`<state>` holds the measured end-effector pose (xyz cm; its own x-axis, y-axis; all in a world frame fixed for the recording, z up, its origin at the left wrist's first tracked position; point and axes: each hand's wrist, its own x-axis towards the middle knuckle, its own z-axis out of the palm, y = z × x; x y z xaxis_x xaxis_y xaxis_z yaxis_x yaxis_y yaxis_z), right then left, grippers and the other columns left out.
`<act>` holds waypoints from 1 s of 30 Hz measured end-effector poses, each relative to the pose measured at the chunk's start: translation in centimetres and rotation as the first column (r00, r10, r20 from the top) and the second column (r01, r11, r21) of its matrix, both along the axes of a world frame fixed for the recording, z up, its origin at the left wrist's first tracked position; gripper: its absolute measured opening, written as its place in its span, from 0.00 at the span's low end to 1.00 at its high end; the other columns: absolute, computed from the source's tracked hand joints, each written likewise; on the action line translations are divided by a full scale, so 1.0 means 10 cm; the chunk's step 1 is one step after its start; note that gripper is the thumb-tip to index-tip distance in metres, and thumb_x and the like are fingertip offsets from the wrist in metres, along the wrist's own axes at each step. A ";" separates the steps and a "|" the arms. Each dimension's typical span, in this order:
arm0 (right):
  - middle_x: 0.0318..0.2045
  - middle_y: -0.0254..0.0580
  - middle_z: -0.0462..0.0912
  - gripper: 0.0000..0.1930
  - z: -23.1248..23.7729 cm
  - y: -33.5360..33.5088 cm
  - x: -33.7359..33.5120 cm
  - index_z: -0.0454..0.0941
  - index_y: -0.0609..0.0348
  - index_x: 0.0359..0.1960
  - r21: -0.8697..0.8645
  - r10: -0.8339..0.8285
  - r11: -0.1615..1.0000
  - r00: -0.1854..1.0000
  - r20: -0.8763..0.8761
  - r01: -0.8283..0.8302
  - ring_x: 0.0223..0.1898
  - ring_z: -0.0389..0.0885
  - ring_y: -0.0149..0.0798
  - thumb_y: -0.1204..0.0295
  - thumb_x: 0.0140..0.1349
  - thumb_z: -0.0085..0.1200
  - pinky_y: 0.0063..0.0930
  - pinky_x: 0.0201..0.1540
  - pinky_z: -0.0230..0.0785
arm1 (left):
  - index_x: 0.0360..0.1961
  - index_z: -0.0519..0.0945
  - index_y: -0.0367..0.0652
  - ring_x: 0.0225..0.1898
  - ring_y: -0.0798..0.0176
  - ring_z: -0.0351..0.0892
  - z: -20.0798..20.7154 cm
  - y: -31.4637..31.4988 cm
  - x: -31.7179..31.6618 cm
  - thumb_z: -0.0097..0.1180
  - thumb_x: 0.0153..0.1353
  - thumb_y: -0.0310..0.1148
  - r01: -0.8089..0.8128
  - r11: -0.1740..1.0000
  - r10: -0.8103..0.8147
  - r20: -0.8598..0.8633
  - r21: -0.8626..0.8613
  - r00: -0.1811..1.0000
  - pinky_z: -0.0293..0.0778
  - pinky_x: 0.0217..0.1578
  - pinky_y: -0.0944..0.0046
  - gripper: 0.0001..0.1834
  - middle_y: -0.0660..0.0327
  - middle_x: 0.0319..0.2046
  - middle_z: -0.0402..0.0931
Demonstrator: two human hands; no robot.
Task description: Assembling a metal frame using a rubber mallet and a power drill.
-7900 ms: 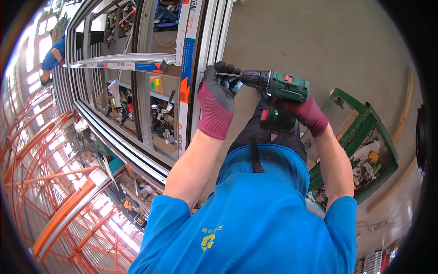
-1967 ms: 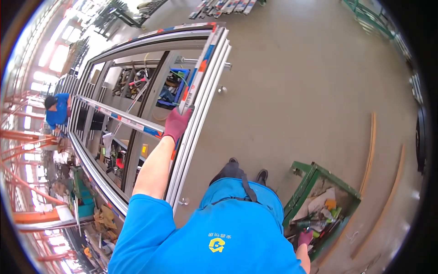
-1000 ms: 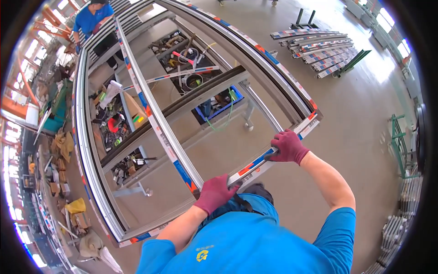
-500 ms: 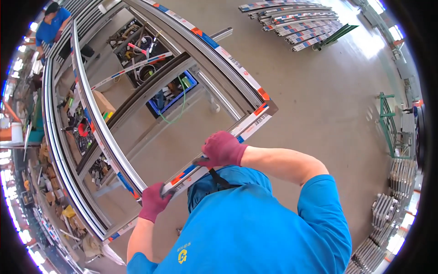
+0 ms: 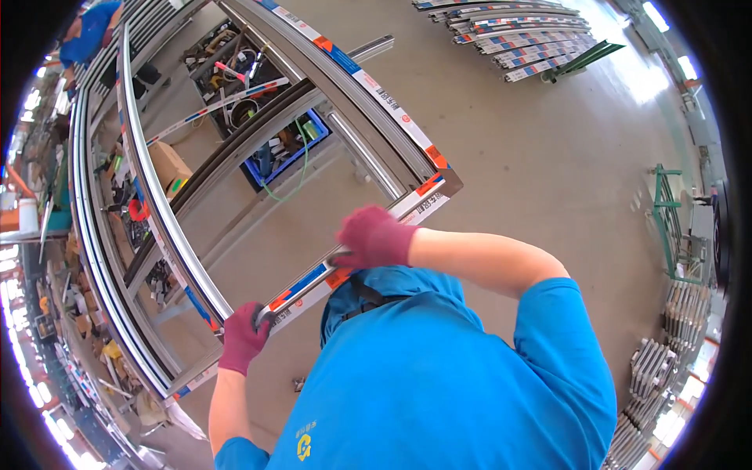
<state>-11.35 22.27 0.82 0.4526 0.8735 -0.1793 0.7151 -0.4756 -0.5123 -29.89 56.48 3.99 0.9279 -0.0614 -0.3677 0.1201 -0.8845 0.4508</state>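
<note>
A long aluminium frame point(image 5: 299, 287) with silver and dark rails lies in front of me, and printed red, white and blue protective tape runs along its edges. My left hand point(image 5: 244, 338), in a maroon glove, is closed around the near rail by its left corner. My right hand point(image 5: 376, 240), gloved alike, has its fingers curled at the same rail, farther right, with the thumb at the rail's edge. Blur softens its fingertips. The frame's right corner point(image 5: 450, 185) shows beyond that hand.
Through the frame I see a blue crate point(image 5: 252, 171) with small parts, a cardboard box point(image 5: 169, 166) and tools. A stack of taped profiles point(image 5: 517, 39) stands back right, green racks point(image 5: 666, 227) at right. Another person in blue point(image 5: 84, 39) stands far left.
The frame sits slightly farther left in view, and both my hands have shifted left and up with it. My right hand is now blurred. The other person's head has left the picture.
</note>
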 end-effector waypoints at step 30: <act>0.23 0.39 0.78 0.27 0.34 -0.18 0.38 0.79 0.48 0.20 0.301 -0.203 0.953 0.786 0.583 0.022 0.31 0.82 0.49 0.38 0.47 0.72 0.45 0.37 0.73 | 0.35 0.81 0.46 0.35 0.44 0.83 -0.13 -0.13 -0.13 0.74 0.52 0.58 -0.165 0.981 0.088 0.523 0.103 0.848 0.76 0.34 0.47 0.27 0.54 0.32 0.79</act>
